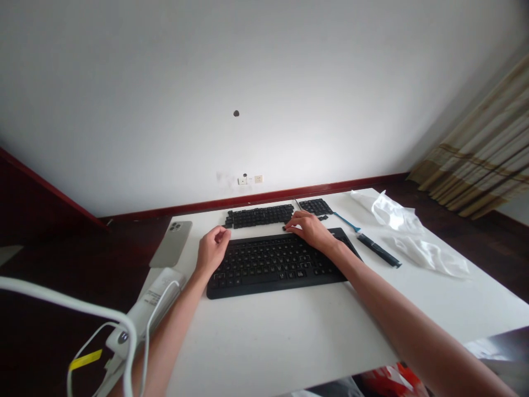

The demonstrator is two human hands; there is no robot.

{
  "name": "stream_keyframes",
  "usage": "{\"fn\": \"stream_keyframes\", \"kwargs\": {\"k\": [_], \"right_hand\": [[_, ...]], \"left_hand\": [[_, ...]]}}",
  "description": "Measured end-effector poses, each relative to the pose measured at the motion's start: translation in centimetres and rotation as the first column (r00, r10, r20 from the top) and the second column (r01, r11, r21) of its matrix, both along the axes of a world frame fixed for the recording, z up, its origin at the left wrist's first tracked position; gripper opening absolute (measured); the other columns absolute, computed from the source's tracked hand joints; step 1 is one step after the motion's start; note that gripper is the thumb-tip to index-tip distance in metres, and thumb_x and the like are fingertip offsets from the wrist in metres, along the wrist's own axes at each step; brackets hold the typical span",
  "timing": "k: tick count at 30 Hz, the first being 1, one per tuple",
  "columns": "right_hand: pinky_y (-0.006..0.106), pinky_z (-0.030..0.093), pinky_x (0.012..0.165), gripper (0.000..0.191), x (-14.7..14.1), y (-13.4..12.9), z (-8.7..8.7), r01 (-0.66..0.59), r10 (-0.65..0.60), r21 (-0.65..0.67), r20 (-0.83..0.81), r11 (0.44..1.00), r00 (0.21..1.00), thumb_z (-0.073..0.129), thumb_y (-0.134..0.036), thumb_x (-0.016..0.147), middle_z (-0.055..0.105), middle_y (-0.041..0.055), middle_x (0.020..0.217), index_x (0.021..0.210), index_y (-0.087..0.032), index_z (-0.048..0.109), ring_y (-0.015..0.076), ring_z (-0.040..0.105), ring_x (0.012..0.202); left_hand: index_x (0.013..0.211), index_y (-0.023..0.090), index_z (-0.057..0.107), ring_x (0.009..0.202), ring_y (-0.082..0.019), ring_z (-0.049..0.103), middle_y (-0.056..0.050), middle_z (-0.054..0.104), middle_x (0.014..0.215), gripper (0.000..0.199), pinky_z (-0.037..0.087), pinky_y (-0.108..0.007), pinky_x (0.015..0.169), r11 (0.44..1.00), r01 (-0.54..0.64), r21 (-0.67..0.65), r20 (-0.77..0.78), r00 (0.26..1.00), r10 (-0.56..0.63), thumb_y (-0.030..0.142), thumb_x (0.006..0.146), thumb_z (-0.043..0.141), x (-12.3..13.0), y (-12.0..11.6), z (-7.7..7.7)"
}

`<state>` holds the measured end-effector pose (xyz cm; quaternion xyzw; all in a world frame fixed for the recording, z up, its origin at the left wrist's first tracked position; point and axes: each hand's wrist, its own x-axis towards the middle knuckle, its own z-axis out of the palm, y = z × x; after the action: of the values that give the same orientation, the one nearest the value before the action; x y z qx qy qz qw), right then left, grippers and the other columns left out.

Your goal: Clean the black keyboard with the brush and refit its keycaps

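A black keyboard [273, 288] with its keycaps off lies on the white table, bare key sockets showing. Behind it, loose black keycaps [262, 216] stand in rows, and a separate block of number-pad keycaps [316, 207] sits to their right. My left hand [215, 248] is closed beside the keyboard's upper left corner, fingers curled together; whatever is in them is hidden. Over the keyboard's upper right part reaches my right hand [308, 229], its fingertips pinched on a small black keycap [285, 227] just behind the keyboard's back edge.
A phone [171, 244] lies face down at the left edge, near a white power strip [159, 295] with cables. To the right are a blue tool [347, 221], a long black strip-shaped piece [379, 251] and clear plastic bags [397, 212]. A wall stands behind the table.
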<state>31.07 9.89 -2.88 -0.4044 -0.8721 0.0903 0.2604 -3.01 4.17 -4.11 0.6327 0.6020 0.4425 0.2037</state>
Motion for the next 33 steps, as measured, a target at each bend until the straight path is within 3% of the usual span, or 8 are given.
{"fn": "stream_keyframes", "kwargs": {"k": [7,14,20,26,33], "right_hand": [[0.034,0.053,0.083,0.014,1.5,0.1,0.9,0.042,-0.041,-0.134,0.007,0.990,0.999,0.070,-0.021,0.096,0.075,0.0063,0.094,0.090,-0.021,0.083,0.0208,0.071,0.084],[0.031,0.051,0.080,0.013,1.2,0.0,0.7,0.064,-0.068,-0.118,-0.030,0.991,0.997,0.071,-0.025,0.095,0.073,0.0043,0.091,0.097,-0.022,0.083,0.0182,0.069,0.080],[0.033,0.053,0.083,0.015,0.4,0.1,0.1,0.056,-0.063,-0.133,-0.050,0.990,0.997,0.070,-0.024,0.096,0.076,0.0060,0.096,0.097,-0.022,0.085,0.0199,0.071,0.083],[0.035,0.057,0.089,0.015,1.6,0.2,0.5,0.040,-0.043,-0.126,-0.026,0.991,0.999,0.070,-0.025,0.094,0.078,0.0064,0.098,0.091,-0.024,0.085,0.0223,0.074,0.089],[0.038,0.057,0.093,0.015,3.1,-0.1,1.8,0.178,-0.168,-0.232,0.060,0.956,0.984,0.070,-0.024,0.093,0.083,0.0026,0.100,0.091,-0.026,0.084,0.0271,0.078,0.097]], "left_hand": [[0.073,0.022,0.058,0.065,-0.015,0.047,0.004,0.051,0.065,0.032,0.036,-0.026,0.066,1.000,0.015,-0.025,-0.003,1.000,-0.015,0.046,0.094,0.061,0.0,0.0,0.2],[0.073,0.021,0.059,0.065,-0.015,0.047,0.004,0.051,0.065,0.033,0.036,-0.026,0.066,1.000,0.016,-0.024,-0.016,1.000,-0.016,0.047,0.094,0.060,0.1,-0.2,0.2],[0.073,0.021,0.059,0.065,-0.015,0.046,0.004,0.051,0.065,0.033,0.036,-0.026,0.066,1.000,0.020,-0.020,-0.018,1.000,-0.021,0.046,0.094,0.061,0.1,-0.2,0.4],[0.072,0.022,0.058,0.064,-0.015,0.046,0.004,0.052,0.065,0.033,0.037,-0.026,0.066,1.000,0.026,-0.018,-0.017,1.000,-0.026,0.046,0.094,0.060,0.2,-0.2,0.4],[0.072,0.022,0.057,0.064,-0.015,0.046,0.004,0.050,0.065,0.033,0.037,-0.026,0.066,1.000,0.023,-0.018,-0.019,1.000,-0.023,0.045,0.094,0.060,0.1,-0.2,0.3]]}}
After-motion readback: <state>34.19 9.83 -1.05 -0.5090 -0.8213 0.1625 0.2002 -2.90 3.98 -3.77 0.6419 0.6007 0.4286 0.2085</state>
